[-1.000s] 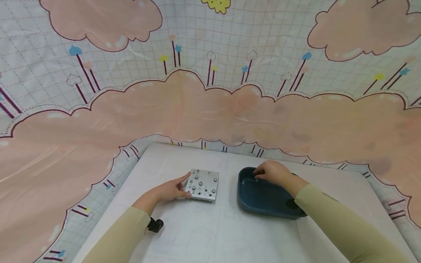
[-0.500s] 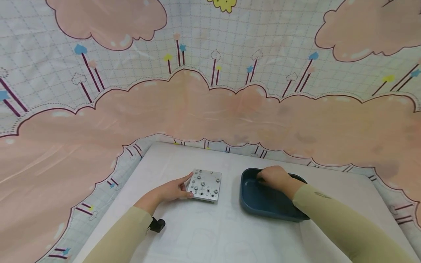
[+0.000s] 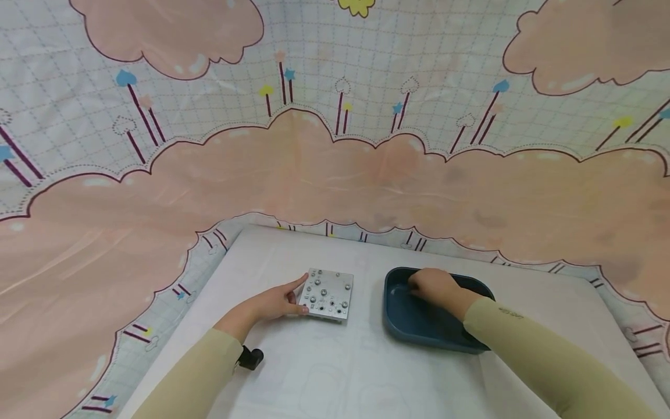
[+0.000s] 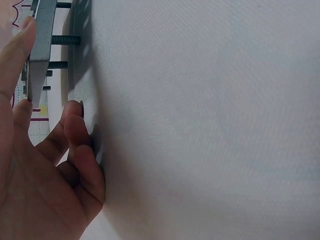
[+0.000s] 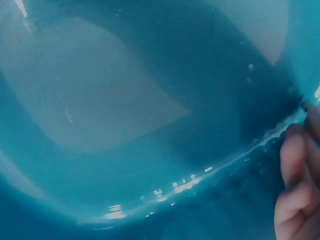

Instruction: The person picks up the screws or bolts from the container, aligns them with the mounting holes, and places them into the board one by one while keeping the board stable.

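A square silver metal plate [image 3: 328, 294] with several screws through it sits left of the dark blue tray [image 3: 410, 323]. My left hand [image 3: 269, 304] holds it by the left side, thumb at the near corner and index finger at the far one. Threaded screw ends [image 4: 66, 40] stick out of the plate's underside in the left wrist view, where the other fingers curl below it. My right hand [image 3: 437, 286] reaches into the tray's far left part with bent fingers [image 5: 295, 155]. A tiny dark spot shows at its fingertips, and I cannot tell whether they pinch something.
A white sheet [image 3: 340, 372] covers the table under plate and tray. A black wrist device [image 3: 251, 358] juts from the left cuff. Behind the table hangs a cloth [image 3: 366, 186] printed with clouds.
My right hand has gone lower into the tray and a little to the right, its fingers more curled. The left hand keeps its hold on the plate. The head view has shifted slightly.
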A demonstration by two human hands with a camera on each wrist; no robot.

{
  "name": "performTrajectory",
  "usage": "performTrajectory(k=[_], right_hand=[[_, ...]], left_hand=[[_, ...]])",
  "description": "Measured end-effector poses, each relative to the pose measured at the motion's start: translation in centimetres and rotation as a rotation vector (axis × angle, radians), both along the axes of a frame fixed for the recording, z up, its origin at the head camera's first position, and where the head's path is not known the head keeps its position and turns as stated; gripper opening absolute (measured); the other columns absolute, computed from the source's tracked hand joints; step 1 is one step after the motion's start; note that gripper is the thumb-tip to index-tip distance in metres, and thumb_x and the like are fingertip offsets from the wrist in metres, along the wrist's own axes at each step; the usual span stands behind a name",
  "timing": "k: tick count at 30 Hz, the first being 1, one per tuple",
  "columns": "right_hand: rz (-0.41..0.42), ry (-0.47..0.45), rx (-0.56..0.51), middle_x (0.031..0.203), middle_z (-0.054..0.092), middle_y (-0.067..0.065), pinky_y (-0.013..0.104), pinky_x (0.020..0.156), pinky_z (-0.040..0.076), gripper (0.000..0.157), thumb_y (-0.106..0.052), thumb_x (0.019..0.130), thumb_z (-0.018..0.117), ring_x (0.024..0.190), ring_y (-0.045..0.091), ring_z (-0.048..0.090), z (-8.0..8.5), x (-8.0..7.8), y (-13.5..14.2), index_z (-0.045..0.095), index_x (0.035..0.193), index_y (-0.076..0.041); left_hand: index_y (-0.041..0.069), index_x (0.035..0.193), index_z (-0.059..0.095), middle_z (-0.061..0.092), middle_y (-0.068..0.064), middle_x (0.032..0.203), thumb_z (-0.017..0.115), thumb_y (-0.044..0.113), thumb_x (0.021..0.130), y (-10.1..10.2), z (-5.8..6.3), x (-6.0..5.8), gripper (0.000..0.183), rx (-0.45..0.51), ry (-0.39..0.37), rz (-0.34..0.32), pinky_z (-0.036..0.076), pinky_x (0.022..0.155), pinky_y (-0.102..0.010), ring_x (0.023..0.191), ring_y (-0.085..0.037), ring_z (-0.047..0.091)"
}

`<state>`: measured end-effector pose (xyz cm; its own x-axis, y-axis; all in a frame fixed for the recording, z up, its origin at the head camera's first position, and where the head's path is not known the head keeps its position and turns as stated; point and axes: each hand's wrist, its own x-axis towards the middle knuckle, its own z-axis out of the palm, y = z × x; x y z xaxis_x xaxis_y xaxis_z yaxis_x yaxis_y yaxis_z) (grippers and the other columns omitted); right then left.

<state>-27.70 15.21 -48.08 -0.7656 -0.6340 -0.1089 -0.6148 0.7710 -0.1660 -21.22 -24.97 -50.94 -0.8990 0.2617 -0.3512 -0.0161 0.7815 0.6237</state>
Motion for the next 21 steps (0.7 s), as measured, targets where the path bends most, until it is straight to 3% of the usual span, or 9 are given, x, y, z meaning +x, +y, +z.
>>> performTrajectory(k=[3,7,21], right_hand=[[-0.030,-0.076,-0.047,0.080,0.066,-0.007,0.034,0.069,0.051,0.005,-0.019,0.090,0.073,0.070,0.009,0.056,0.06,0.16,-0.10,0.076,0.090,-0.014],[-0.045,-0.111,-0.029,0.087,0.071,-0.006,0.034,0.074,0.053,0.009,-0.019,0.089,0.074,0.076,0.009,0.061,0.06,0.25,0.01,0.079,0.094,-0.014],[0.090,-0.051,0.037,0.088,0.072,-0.005,0.034,0.074,0.054,0.007,-0.019,0.086,0.078,0.079,0.010,0.065,-0.22,0.07,0.01,0.079,0.091,-0.016]], left_hand=[[0.031,0.159,0.023,0.054,-0.002,0.091,0.077,0.051,0.081,-0.02,0.04,0.02,0.097,0.001,0.001,0.017,0.038,0.078,-0.037,0.080,-0.017,0.049],[0.031,0.158,0.024,0.053,-0.002,0.091,0.078,0.051,0.081,0.01,0.11,0.12,0.097,0.002,0.000,0.025,0.039,0.077,-0.037,0.080,-0.017,0.049],[0.026,0.159,0.024,0.054,-0.003,0.089,0.079,0.045,0.083,0.04,0.15,0.18,0.096,0.043,0.012,0.012,0.038,0.072,-0.034,0.075,-0.017,0.048]])
